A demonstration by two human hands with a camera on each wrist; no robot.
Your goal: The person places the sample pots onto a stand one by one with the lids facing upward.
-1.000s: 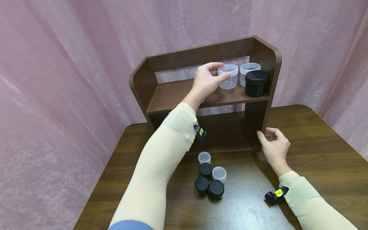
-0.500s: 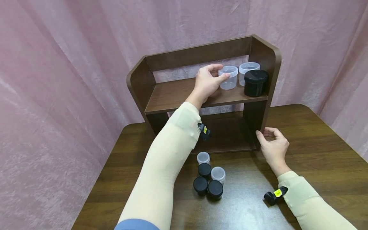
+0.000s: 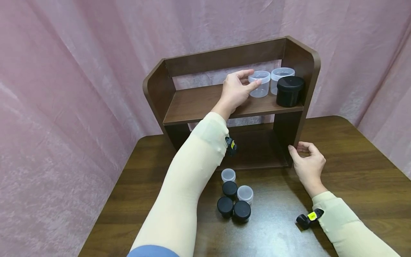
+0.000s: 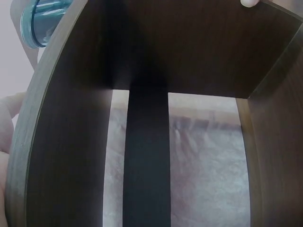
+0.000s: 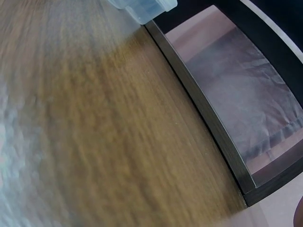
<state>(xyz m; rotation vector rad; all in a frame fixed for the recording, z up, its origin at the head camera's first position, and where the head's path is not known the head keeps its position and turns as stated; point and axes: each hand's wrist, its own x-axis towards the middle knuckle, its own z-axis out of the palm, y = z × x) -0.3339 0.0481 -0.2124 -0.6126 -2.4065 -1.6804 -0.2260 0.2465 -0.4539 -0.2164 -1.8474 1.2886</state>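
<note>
A dark wooden desk fills the lower frame, carrying a brown shelf at centre. The left hand, fingers spread and relaxed, touches a clear jar upper centre on the shelf board. The right hand, loosely curled, rests its fingertips against the shelf's right post, lower right.

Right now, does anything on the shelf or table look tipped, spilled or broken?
Nothing stands out. Two clear jars and a black jar stand upright on the upper shelf, the left hand at the nearer clear one. Five small jars stand clustered on the table. The right hand rests at the shelf's side panel.
</note>
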